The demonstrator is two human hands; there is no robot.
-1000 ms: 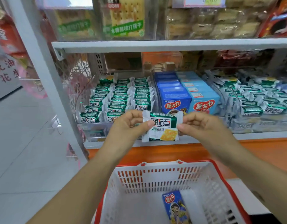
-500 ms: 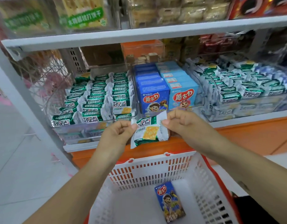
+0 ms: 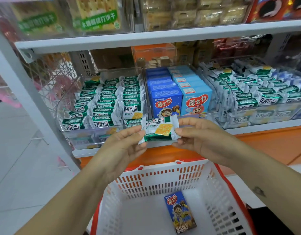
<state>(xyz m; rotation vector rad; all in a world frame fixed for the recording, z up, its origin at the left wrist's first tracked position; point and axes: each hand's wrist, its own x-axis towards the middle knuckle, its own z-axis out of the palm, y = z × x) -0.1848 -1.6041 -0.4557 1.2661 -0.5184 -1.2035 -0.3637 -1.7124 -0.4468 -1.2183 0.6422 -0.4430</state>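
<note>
Shop shelving (image 3: 163,39) beyond the basket (image 3: 154,182): white boards on grey uprights, with an orange base panel (image 3: 265,143) just behind the basket's far rim. Pale floor tiles (image 3: 19,167) off to the basket's left.

Held roughly level above the basket's far rim: one cracker packet (image 3: 159,130) in a white and green wrapper, printed face towards the camera, with a yellow cracker pictured on it. Clear of the basket below.

Above the basket's far left corner, the left hand (image 3: 122,148), pinching the packet's left crimped end between thumb and forefinger, other fingers loosely curled underneath. Above the far right corner, the right hand (image 3: 202,138), pinching the right crimped end the same way, remaining fingers bent below the packet.

Lying flat on the basket's floor, right of centre: a dark blue snack box (image 3: 180,212), cartoon side up.

Beyond the basket on the lower shelf, from the basket's left to its right: a clear bin of green packets (image 3: 102,106) in rows, dark blue boxes (image 3: 166,99), light blue boxes (image 3: 195,100) in files, then a second clear bin (image 3: 265,97) of green and white packets. Higher above the basket, blurred biscuit packs (image 3: 188,12) on the upper shelf.
</note>
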